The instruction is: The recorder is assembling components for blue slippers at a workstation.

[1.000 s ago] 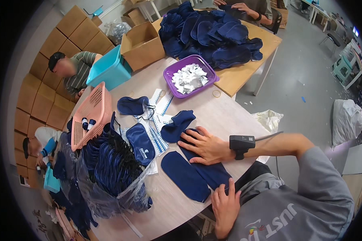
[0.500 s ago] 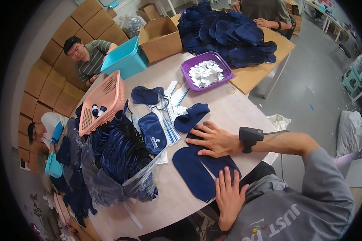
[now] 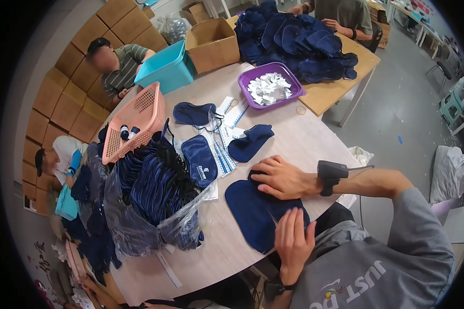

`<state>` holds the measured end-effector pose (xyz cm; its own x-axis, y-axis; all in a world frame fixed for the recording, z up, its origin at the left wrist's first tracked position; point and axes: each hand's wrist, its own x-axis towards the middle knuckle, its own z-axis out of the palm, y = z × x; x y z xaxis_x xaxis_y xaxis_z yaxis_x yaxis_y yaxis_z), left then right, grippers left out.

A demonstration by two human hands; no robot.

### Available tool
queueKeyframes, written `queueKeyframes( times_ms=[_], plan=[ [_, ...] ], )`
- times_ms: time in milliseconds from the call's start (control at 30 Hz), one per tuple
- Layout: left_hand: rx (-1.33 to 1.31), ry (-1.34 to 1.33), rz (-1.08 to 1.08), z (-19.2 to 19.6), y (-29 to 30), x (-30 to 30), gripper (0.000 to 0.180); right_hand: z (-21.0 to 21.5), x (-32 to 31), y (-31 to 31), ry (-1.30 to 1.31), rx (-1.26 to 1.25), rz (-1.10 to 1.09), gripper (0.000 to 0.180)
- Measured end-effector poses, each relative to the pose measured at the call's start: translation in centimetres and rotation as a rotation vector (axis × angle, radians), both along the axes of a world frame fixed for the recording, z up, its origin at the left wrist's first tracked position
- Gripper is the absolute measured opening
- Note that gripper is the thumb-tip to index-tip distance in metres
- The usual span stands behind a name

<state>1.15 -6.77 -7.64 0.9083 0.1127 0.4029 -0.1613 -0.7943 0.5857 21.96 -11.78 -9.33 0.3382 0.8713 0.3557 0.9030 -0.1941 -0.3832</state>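
Note:
Two flat navy cloth slippers [image 3: 247, 216] lie side by side at the near edge of the table, partly overlapping. My right hand [image 3: 281, 177] is closed over the far end of the right-hand slipper, its fingers bent on a turned-up part of the cloth. Its palm side is hidden. Close to the near end, my left hand [image 3: 295, 239] rests on the cloth with straight fingers lying side by side. A folded navy cloth piece [image 3: 250, 143] lies just beyond the right hand. Left of it are a navy pouch [image 3: 200, 160] with a white print and a navy eye mask [image 3: 194, 113].
A plastic bag [image 3: 134, 232] packed with navy cloth pieces stands at left, beside a pink basket [image 3: 139, 121]. Beyond are a turquoise bin [image 3: 165, 69], a cardboard box [image 3: 211, 46], a purple tray [image 3: 245, 92] of small white packets and a navy slipper pile [image 3: 299, 44]. Other people sit around.
My right hand has drawn its spread fingers together and curled them over the slipper's far end, bending the cloth. My left hand's fingers have closed up side by side.

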Motion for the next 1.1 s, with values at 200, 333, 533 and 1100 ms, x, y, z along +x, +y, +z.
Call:
queueKeyframes(
  times_ms=[200,333,533,1100],
  plan=[
    [0.129,0.162,-0.018,-0.6,-1.3,-1.4,0.042,-0.2,1.1,-0.5,-0.166,-0.052,0.068,0.055],
    [-0.044,0.115,0.018,-0.6,-0.1,-1.2,0.031,-0.4,1.2,-0.6,-0.153,-0.049,0.063,0.056],
    [-0.131,0.241,-0.053,1.4,2.1,0.8,0.021,-0.7,1.2,-0.7,-0.151,-0.049,0.061,0.057],
    [-0.059,0.186,0.004,2.4,2.5,-1.0,0.011,-1.3,1.3,-0.7,-0.149,0.01,0.053,0.058]
  ],
)
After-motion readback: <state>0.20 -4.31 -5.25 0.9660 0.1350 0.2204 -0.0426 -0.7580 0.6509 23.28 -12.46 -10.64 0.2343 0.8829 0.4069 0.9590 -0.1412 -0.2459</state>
